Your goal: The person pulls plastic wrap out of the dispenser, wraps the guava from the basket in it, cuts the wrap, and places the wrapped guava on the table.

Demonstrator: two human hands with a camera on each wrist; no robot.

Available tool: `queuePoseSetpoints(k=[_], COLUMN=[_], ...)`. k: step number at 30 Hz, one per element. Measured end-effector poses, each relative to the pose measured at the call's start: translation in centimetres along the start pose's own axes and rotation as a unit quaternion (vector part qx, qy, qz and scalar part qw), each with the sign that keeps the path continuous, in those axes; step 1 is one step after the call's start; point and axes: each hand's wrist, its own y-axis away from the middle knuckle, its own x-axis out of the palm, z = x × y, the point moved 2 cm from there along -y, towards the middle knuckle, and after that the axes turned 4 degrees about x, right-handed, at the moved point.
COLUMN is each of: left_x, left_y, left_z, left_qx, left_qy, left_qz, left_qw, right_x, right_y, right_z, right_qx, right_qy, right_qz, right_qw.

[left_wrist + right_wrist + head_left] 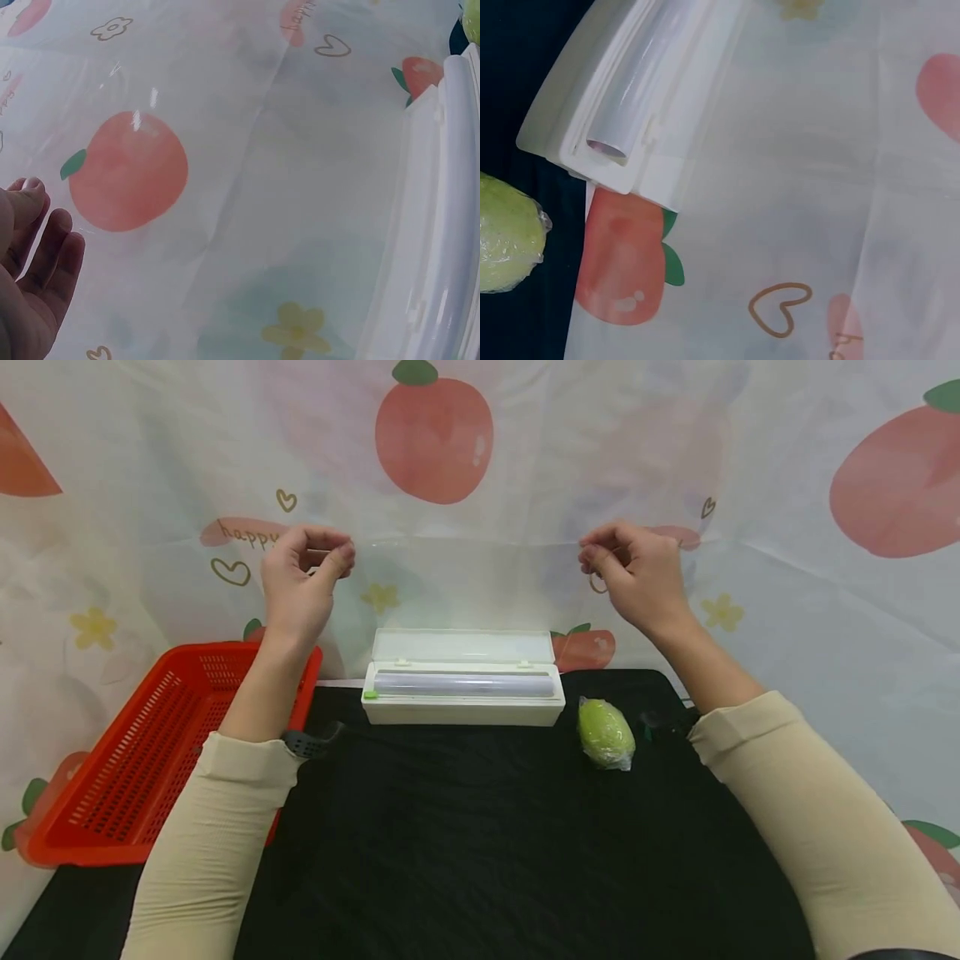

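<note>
My left hand point(302, 583) and my right hand point(637, 575) are raised in front of the backdrop, a forearm's width or more apart. Each pinches an edge of clear cling film point(465, 542) between thumb and fingers, and the sheet spans the gap, showing only as a faint line and glints. Below it stands a white cling film dispenser point(463, 714) with its lid up and a film roll point(463, 684) inside. To its right lies a green fruit point(606, 732) wrapped in clear film. The left wrist view shows my left hand point(41, 262) at its edge; the right wrist view shows no hand.
A red plastic basket point(97, 777) stands at the left, partly behind my left forearm. Black cloth point(480, 843) covers the table. A fruit-printed backdrop point(480, 593) hangs close behind the dispenser.
</note>
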Motion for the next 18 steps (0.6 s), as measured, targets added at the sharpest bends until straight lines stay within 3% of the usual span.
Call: queuePoseSetpoints(k=[4,7,11,18], left_x=[-0.2,-0.4,-0.7,-1.0], left_y=[-0.2,-0.6,-0.7,-0.8], left_z=[-0.8,-0.4,-0.9,-2.0], left_qx=[0.011,0.017,0.026,0.031], left_qy=[0.018,0.027,0.019,0.034], left_qz=[-0.005,-0.009,-0.014,-0.018], left_qw=[0.9998,0.9995,0.9994,0.9988], right_x=[-0.5,-0.7,-1.1,-1.6], right_y=[-0.2,-0.4,-0.6,-1.2], right_z=[0.6,1.0,1.5,2.2], right_qx=[0.004,0.011,0.021,0.007], right_qy=[-0.005,-0.012,-0.016,-0.014], right_qz=[-0.001,0.002,0.002,-0.01], right_qw=[1.0,1.0,1.0,1.0])
